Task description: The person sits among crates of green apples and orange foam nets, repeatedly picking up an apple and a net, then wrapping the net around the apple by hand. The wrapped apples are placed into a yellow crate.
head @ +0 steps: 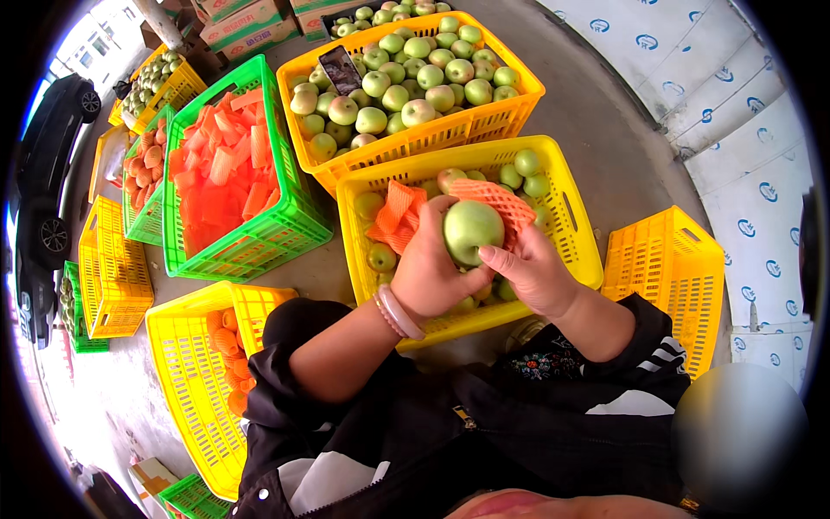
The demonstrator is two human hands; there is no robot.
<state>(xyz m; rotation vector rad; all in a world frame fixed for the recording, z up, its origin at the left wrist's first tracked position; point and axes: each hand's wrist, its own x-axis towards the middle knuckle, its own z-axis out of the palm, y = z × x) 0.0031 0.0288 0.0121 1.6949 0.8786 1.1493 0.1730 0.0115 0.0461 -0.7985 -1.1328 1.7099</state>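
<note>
My left hand [433, 263], with a pale bangle at its wrist, grips a green apple [474, 230] from the side. My right hand [538, 272] holds an orange foam net sleeve [496, 198] against the apple's far right side, its thumb touching the fruit near the bottom. Both hands are above a yellow plastic crate [574, 224] with green apples inside, partly hidden by my arms. More orange foam net [397, 214] shows just left of my left hand; whether that hand touches it I cannot tell.
A yellow crate [415, 152] heaped with apples stands beyond, a smartphone [340, 69] lying on them. To the left, a green crate [259, 240] holds loose foam sleeves [224, 146]. Beside me, a yellow crate [194, 370] contains sleeved fruit [228, 344]. Another yellow crate [664, 279] stands right.
</note>
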